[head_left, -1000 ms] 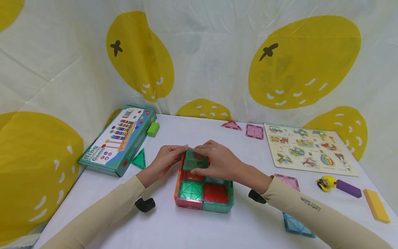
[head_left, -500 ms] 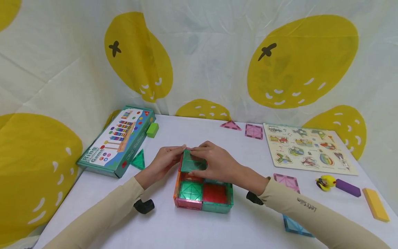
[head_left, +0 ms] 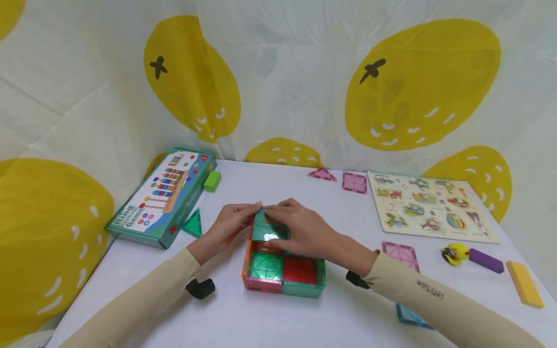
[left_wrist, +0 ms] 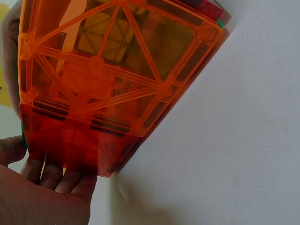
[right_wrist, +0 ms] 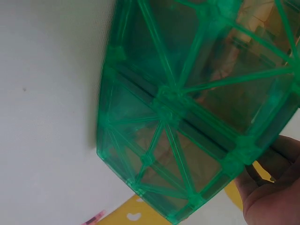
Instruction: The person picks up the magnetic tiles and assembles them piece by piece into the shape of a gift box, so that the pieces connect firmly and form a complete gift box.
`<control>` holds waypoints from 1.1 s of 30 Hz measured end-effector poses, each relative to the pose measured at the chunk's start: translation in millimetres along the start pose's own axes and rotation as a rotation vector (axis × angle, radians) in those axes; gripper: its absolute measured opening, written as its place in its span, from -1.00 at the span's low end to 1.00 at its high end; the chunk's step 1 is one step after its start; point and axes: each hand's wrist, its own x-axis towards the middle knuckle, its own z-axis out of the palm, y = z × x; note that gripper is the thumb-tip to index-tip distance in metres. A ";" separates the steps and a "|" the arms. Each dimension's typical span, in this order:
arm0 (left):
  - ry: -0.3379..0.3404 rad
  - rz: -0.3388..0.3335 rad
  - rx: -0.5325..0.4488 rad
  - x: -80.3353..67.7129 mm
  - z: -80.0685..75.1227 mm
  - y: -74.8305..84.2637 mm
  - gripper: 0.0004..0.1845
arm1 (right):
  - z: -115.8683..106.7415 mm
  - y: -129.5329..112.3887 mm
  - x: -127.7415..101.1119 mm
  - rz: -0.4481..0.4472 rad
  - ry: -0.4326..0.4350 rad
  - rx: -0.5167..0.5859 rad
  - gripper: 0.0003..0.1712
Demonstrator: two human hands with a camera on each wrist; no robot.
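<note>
A low open box (head_left: 263,285) of see-through magnetic tiles stands in the middle of the table, with green and red squares showing inside. Over its far left corner lies a green square tile (head_left: 264,227), gripped between the thumb and fingers of my right hand (head_left: 311,232). My left hand (head_left: 228,224) holds that same corner, its thumb near the top. In the left wrist view its fingers press a red wall tile (left_wrist: 70,145), beside an orange wall tile (left_wrist: 117,75). Green wall tiles (right_wrist: 173,105) fill the right wrist view. Part of the box's far side is hidden by my right hand.
Left: a ring game box (head_left: 161,198), a green block (head_left: 212,181) and a green triangle tile (head_left: 193,223). Right: pink tiles (head_left: 354,182), a wooden puzzle board (head_left: 435,205), a yellow-headed toy (head_left: 454,253), purple (head_left: 486,261) and yellow (head_left: 524,284) blocks, and a blue tile (head_left: 411,316).
The green square tile has shifted slightly and now catches a bright glare near its front edge. Both hands keep nearly the same place at the box's far corner.
</note>
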 end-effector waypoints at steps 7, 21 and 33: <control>-0.022 0.006 0.004 1.0 0.5 0.7 -0.53 | -18.3 16.6 -13.9 0.065 0.078 0.027 -0.22; 0.002 -0.010 0.001 1.3 0.6 -2.0 -0.50 | -56.3 114.7 -58.6 0.322 0.204 -0.097 -0.37; -0.005 0.011 0.017 2.9 -0.6 -4.4 -0.52 | -48.7 176.3 -63.9 0.513 0.059 -0.096 -0.25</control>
